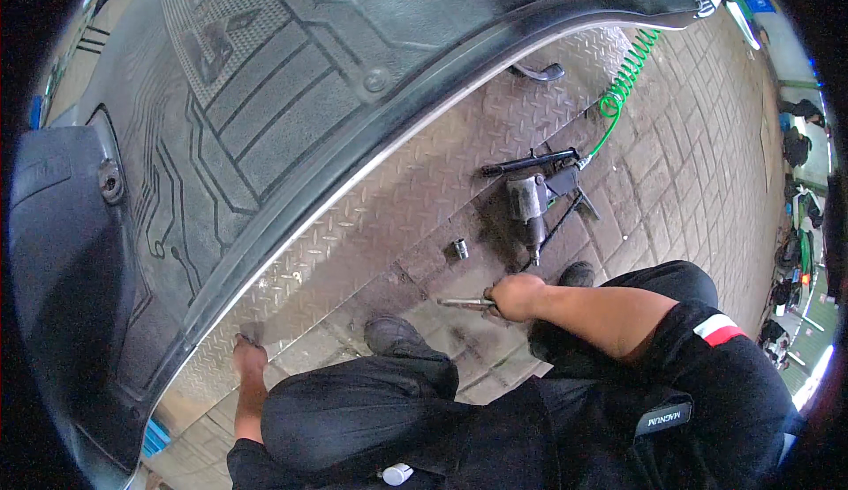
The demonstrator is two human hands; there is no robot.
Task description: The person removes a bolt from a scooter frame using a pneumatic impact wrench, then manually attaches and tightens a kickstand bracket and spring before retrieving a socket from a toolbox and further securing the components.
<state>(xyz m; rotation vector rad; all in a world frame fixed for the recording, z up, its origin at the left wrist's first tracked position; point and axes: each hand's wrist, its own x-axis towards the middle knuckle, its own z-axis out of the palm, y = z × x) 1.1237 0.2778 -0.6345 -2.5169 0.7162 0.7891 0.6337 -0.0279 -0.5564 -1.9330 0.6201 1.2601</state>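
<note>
My right hand (pixel 517 297) is closed round a long, slim metal hand tool (pixel 464 302) that points left over the paving; its exact kind does not show. Just beyond that hand lies an air impact wrench (pixel 528 203), its nose toward me. A small silver socket (pixel 460 249) stands on the ground to the wrench's left. My left hand (pixel 251 355) reaches low beside the scooter's edge, above the diamond-plate metal. Its fingers look curled, and what they hold, if anything, is too dark to make out.
A scooter's grey footboard (pixel 291 92) fills the upper left, its edge close over my left hand. Black metal bars (pixel 530 164) lie by the wrench. A green coiled air hose (pixel 629 70) runs to the far right. My shoe (pixel 395 335) rests between both hands.
</note>
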